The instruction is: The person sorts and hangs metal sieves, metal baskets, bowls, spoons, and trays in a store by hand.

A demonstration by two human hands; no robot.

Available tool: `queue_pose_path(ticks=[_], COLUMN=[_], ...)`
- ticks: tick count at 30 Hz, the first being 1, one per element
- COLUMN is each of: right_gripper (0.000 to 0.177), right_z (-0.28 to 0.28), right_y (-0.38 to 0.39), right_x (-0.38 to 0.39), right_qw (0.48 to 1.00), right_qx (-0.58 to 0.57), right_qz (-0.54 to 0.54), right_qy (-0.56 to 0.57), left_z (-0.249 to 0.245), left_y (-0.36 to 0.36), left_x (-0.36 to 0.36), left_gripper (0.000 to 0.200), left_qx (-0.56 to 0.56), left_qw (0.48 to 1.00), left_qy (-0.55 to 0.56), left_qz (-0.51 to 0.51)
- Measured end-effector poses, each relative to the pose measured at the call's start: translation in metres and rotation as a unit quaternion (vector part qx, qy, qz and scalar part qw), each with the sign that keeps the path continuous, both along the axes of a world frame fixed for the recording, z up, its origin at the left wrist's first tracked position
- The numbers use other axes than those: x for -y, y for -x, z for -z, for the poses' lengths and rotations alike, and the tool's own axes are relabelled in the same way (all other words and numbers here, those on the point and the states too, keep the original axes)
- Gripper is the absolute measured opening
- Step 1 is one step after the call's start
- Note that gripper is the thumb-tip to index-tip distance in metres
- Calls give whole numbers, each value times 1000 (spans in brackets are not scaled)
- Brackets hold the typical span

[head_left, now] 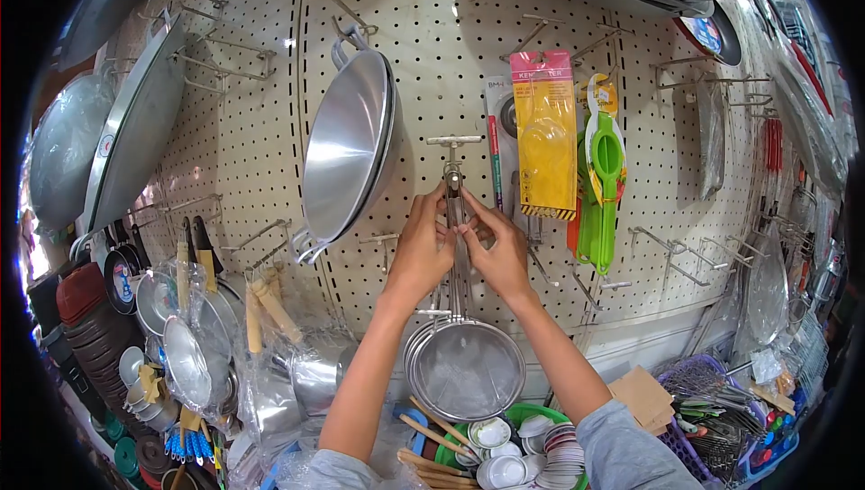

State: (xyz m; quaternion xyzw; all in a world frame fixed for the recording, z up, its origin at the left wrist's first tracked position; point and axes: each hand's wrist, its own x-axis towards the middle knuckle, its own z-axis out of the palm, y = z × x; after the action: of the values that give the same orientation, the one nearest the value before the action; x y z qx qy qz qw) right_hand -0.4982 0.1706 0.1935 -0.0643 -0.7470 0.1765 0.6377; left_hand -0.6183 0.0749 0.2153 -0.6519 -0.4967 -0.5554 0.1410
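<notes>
A stack of round wire-mesh strainers (466, 370) hangs by long metal handles from a metal hook (454, 140) on the pegboard. My left hand (421, 249) closes its fingers on the handles' upper end from the left. From the right, my right hand (496, 252) pinches the same handles, its thumb close to the left one. The mesh bowls hang below my wrists, overlapping, with the front one facing me. Part of the handles is hidden behind my fingers.
Large metal woks (347, 143) hang left of my hands. To the right are a yellow carded package (545, 134) and green squeezers (606, 161). Below, a green basket (541, 412) holds small bowls. Bare hooks (680, 251) stick out at right. Wrapped pans (194, 359) crowd the lower left.
</notes>
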Motion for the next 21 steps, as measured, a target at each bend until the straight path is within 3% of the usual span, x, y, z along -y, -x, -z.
queue_pose_path(ticks=[4, 13, 19, 21], right_gripper=[61, 61, 67, 66], right_z=[4, 13, 11, 17], right_y=[-2, -3, -18, -21], right_x=[1, -2, 12, 13], right_qw=[1000, 1000, 994, 993], right_qx=[1, 2, 98, 100], right_qz=[-14, -4, 31, 58], right_qy=[13, 4, 44, 12], left_z=[1, 2, 8, 11], left_y=[-6, -11, -16, -19], left_x=[3, 13, 19, 25], left_gripper=[64, 73, 68, 65], left_qx=[4, -33, -75, -62], left_qw=[1000, 995, 989, 993], left_qy=[9, 81, 78, 73], left_qz=[-12, -53, -99, -64])
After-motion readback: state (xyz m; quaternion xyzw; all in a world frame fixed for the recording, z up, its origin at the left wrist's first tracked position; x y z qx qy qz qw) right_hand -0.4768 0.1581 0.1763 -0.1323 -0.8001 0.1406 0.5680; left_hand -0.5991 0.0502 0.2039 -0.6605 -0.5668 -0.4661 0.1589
